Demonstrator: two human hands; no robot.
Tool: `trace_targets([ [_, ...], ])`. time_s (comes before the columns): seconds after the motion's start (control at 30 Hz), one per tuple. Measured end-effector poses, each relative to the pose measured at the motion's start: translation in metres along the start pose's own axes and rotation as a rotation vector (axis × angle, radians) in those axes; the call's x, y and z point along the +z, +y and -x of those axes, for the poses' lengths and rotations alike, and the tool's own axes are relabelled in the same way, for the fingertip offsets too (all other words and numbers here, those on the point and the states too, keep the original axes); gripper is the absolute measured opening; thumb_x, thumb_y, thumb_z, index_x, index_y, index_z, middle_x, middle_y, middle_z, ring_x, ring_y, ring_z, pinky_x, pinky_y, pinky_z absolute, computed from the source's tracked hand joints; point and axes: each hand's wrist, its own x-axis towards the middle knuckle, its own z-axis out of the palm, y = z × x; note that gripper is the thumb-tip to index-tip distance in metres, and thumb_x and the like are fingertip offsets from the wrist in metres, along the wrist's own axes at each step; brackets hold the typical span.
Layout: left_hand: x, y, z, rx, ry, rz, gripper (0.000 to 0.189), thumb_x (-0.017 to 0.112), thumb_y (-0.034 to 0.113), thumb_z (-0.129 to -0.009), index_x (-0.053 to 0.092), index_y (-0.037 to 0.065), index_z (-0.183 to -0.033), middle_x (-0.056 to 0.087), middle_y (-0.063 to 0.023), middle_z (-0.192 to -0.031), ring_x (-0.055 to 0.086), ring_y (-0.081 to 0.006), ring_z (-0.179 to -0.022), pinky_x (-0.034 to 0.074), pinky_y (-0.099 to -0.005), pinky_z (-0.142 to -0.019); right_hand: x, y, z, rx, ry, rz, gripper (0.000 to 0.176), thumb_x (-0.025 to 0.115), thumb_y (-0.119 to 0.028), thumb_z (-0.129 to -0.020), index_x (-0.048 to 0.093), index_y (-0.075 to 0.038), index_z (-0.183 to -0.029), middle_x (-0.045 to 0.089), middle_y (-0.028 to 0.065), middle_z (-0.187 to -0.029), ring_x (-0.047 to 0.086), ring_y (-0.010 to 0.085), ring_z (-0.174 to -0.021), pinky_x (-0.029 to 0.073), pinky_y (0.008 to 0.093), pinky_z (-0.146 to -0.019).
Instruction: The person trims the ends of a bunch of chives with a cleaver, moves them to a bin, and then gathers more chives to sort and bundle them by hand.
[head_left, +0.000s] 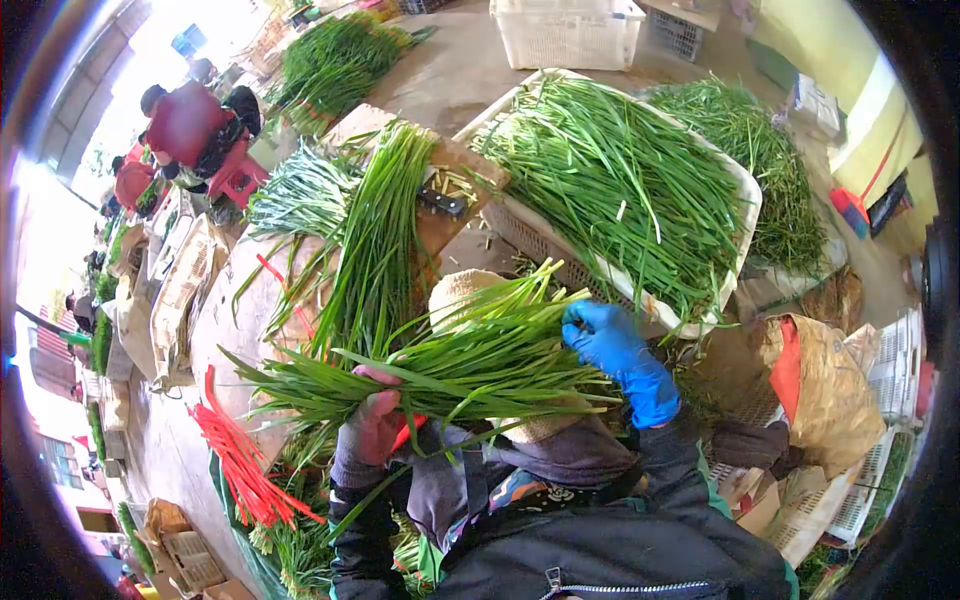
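A white crate [752,195] heaped with long green leaves sits ahead. A knife [442,203] lies on a wooden board [372,122], beside a long sheaf of greens [380,240]. Red ties [238,458] lie at the left. An empty white basket [565,40] stands farther back.

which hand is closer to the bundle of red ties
Left. The left hand grips the chive bunch just beside the red ties; the right hand, in a blue glove, is at the bunch's other end, farther away.

Bare concrete floor [450,70], yellowish wall [870,100], white crate [565,35], perhaps daylight at left.
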Motion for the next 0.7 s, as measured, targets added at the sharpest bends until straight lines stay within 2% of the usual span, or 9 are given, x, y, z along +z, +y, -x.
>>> trace_targets([
  [0.13,-0.003,0.003,0.004,-0.008,-0.005,0.034,0.023,0.058,0.005,-0.075,0.051,0.006,-0.096,0.054,-0.0073,-0.095,0.057,-0.0246,-0.094,0.050,-0.0436,-0.083,0.010,-0.012,-0.008,0.063,-0.074,-0.118,0.025,0.069,-0.020,-0.072,0.059,-0.003,-0.088,0.062,0.0192,-0.082,0.062,0.0324,-0.076,0.048,0.0394,-0.070],
  [0.3,0.001,0.002,0.007,0.020,0.035,0.014,0.022,0.059,0.005,-0.075,0.051,0.007,-0.096,0.054,-0.0065,-0.095,0.056,-0.0232,-0.094,0.049,-0.0422,-0.085,0.018,-0.016,-0.013,0.017,-0.062,-0.183,0.021,0.068,-0.013,-0.073,0.058,-0.002,-0.087,0.063,0.0151,-0.079,0.063,0.0246,-0.074,0.048,0.0363,-0.068],
  [0.37,0.002,0.003,0.007,0.027,0.049,0.032,0.022,0.059,0.006,-0.075,0.052,0.007,-0.095,0.054,-0.0065,-0.095,0.056,-0.0229,-0.094,0.048,-0.0417,-0.085,0.018,-0.018,-0.015,-0.006,0.059,-0.203,0.018,0.067,-0.011,-0.074,0.056,-0.002,-0.085,0.062,0.0115,-0.074,0.061,0.0192,-0.068,0.049,0.0338,-0.064],
  [0.4,0.003,0.004,0.007,0.018,0.040,0.066,0.022,0.059,0.006,-0.075,0.051,0.006,-0.096,0.054,-0.0067,-0.096,0.056,-0.0229,-0.094,0.048,-0.0414,-0.086,0.013,-0.022,-0.019,0.005,0.057,-0.293,0.011,0.064,-0.007,-0.077,0.055,-0.004,-0.082,0.062,0.0067,-0.070,0.058,0.0121,-0.060,0.048,0.0290,-0.056],
  [0.43,0.003,0.005,0.007,0.008,0.029,0.100,0.022,0.059,0.006,-0.075,0.051,0.006,-0.096,0.054,-0.0068,-0.096,0.056,-0.0229,-0.095,0.047,-0.0411,-0.087,0.002,-0.026,-0.016,0.126,0.056,-0.544,0.005,0.060,-0.002,-0.081,0.057,-0.005,-0.083,0.063,0.0047,-0.072,0.055,0.0065,-0.055,0.045,0.0231,-0.048],
  [0.53,-0.042,-0.017,0.007,0.075,-0.030,-0.313,0.023,0.059,0.007,-0.076,0.051,0.006,-0.097,0.054,-0.0069,-0.096,0.055,-0.0226,-0.096,0.046,-0.0409,-0.088,-0.035,-0.037,-0.024,0.009,0.287,-0.699,0.007,0.058,0.001,-0.082,0.059,-0.005,-0.086,0.064,0.0043,-0.076,0.053,0.0058,-0.053,0.044,0.0202,-0.043],
  [0.57,-0.031,-0.013,0.005,0.077,-0.037,-0.310,0.023,0.059,0.007,-0.076,0.051,0.006,-0.097,0.054,-0.0069,-0.096,0.055,-0.0226,-0.096,0.046,-0.0409,-0.088,-0.044,-0.029,-0.025,-0.050,0.338,-0.693,0.008,0.058,0.001,-0.082,0.059,-0.005,-0.087,0.064,0.0048,-0.077,0.054,0.0062,-0.053,0.044,0.0203,-0.043],
  [0.63,-0.004,-0.001,0.002,0.032,-0.065,0.126,0.025,0.059,0.007,-0.077,0.051,0.007,-0.101,0.055,-0.0074,-0.099,0.055,-0.0222,-0.098,0.046,-0.0405,-0.089,-0.056,-0.033,-0.018,-0.051,0.336,-0.702,0.008,0.058,0.002,-0.081,0.059,-0.004,-0.086,0.064,0.0050,-0.078,0.054,0.0059,-0.054,0.044,0.0198,-0.043],
  [0.7,-0.025,-0.013,0.006,-0.049,0.065,0.097,0.026,0.059,0.007,-0.077,0.051,0.007,-0.102,0.055,-0.0079,-0.101,0.055,-0.0222,-0.098,0.046,-0.0403,-0.089,-0.056,-0.033,-0.005,0.017,0.203,-0.687,0.009,0.057,0.002,-0.081,0.059,-0.004,-0.087,0.064,0.0046,-0.079,0.054,0.0056,-0.056,0.044,0.0193,-0.042],
])
